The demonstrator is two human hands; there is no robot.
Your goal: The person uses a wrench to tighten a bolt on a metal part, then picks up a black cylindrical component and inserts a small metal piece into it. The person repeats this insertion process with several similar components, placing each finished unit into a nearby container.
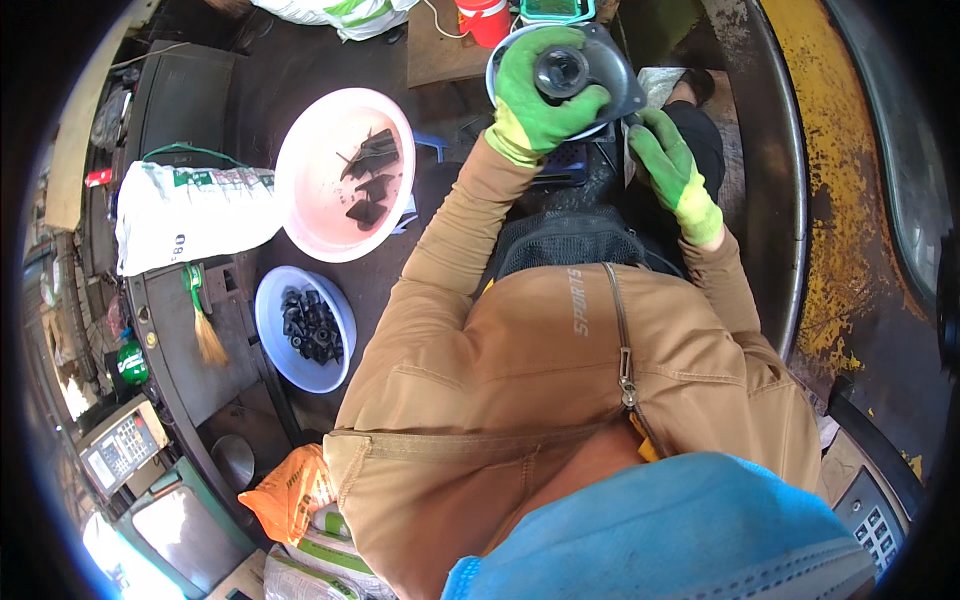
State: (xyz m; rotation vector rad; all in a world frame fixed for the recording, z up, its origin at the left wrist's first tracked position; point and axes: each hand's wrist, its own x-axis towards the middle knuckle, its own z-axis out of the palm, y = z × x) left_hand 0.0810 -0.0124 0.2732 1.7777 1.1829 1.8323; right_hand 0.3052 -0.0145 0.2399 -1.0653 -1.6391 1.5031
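My left hand (540, 100), in a green and yellow glove, is closed around a dark plastic part (622, 85) with a flat, plate-like side and a round collar in its middle. Thumb and fingers curl about the collar. Just below the part's right corner is my right hand (672, 172), gloved alike, its fingers bent and drawn together. Something thin seems to be at its fingertips, too small to make out. Beneath the part shows the pale rim of a basin (491, 75), mostly hidden by the part and my left hand.
To the left, a pink basin (300, 180) holds several dark pieces; a lilac basin (345, 310) holds many small black parts. A white sack (200, 215) and hand brush (205, 330) are further left. A red container (485, 22) stands ahead. Rusty yellow machinery (850, 200) borders the right.
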